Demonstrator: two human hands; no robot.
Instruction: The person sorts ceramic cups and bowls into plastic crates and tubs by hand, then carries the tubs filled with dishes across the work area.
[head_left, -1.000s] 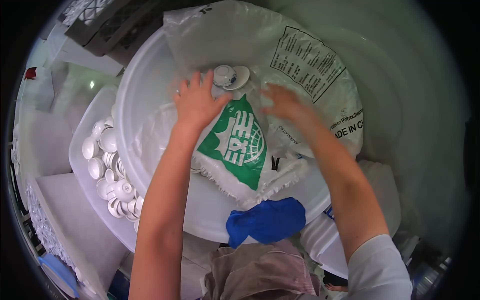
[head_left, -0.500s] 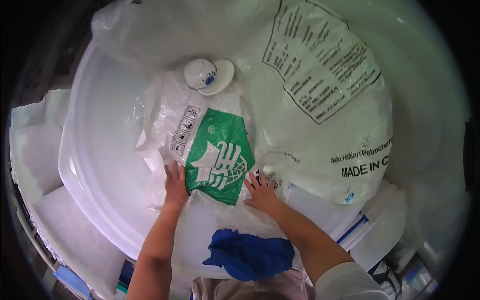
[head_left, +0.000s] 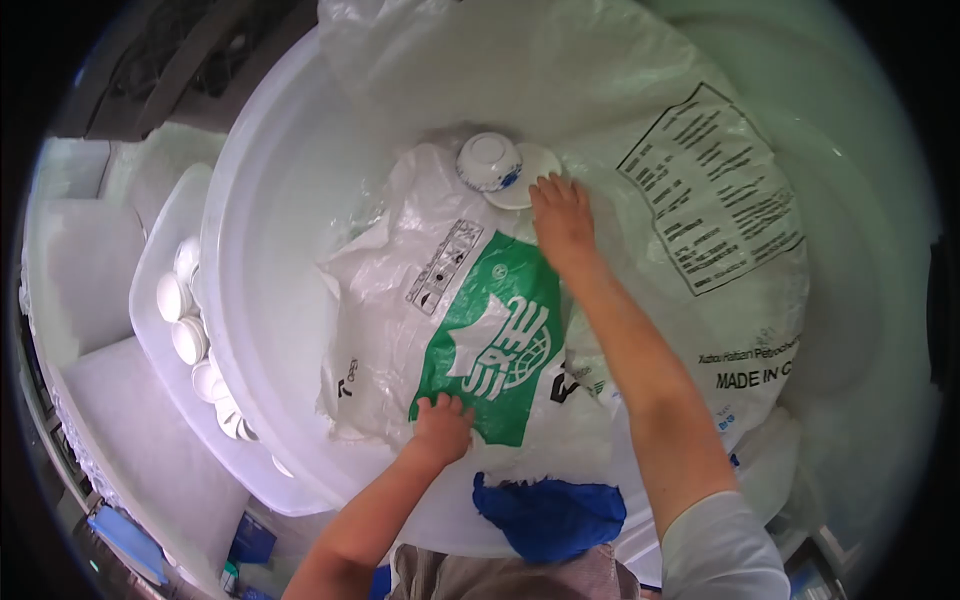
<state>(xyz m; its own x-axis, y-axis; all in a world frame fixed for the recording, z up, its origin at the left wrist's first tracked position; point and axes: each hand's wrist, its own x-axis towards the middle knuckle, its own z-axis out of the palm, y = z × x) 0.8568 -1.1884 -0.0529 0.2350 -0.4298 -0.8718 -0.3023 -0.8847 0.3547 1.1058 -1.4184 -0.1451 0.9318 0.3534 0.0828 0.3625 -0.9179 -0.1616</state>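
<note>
A white bowl [head_left: 488,162] with blue decoration rests upside down on the plastic sack. Beside it, partly behind it, lies a round white dish [head_left: 541,163]. The fingers of my right hand [head_left: 562,215] are stretched out over the dish's right edge; the thumb is hidden. My left hand [head_left: 443,430] lies with fingers apart on the lower part of the white plastic sack [head_left: 385,385], at the corner of its green printed patch [head_left: 495,340]. Nothing shows in my left hand. A crumpled blue cloth [head_left: 552,515] lies at the near edge, below both hands.
The sack lies inside a large round white tub [head_left: 240,200]. Another printed plastic bag [head_left: 700,330] covers the right side. To the left, a translucent white bin [head_left: 150,270] holds several small white round dishes [head_left: 188,340]. A dark crate [head_left: 180,60] stands at the upper left.
My right hand has moved from the sack's lower right up to the white dish. My left hand has shifted onto the green patch's lower corner. The view has swung left, showing the bin of dishes.
</note>
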